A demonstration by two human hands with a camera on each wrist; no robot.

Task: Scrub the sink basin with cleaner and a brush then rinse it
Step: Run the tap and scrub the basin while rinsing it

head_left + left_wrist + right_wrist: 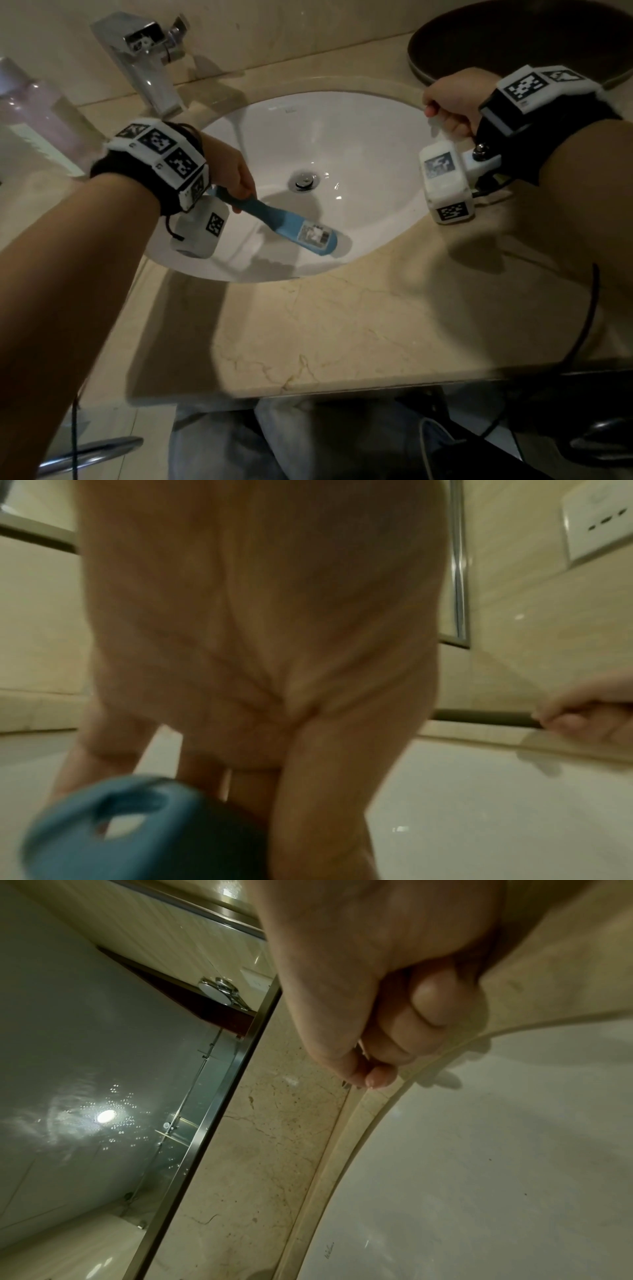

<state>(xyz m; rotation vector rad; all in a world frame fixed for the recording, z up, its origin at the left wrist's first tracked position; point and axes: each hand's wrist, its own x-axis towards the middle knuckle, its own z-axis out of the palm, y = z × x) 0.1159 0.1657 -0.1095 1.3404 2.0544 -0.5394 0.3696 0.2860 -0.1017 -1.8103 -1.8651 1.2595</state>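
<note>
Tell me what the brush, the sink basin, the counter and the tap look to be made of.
Brush: likely moulded plastic, matte blue, one smooth piece from handle to head.
Sink basin: probably glazed ceramic, glossy white with bright reflections.
Counter: looks like polished marble or similar stone, beige with pale and dark veins.
Tap: chromed metal, mirror-bright, angular.

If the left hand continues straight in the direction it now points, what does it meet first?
Probably the white sink basin wall: the left hand points down into the bowl along the blue brush it grips. Depth is unclear.
</note>
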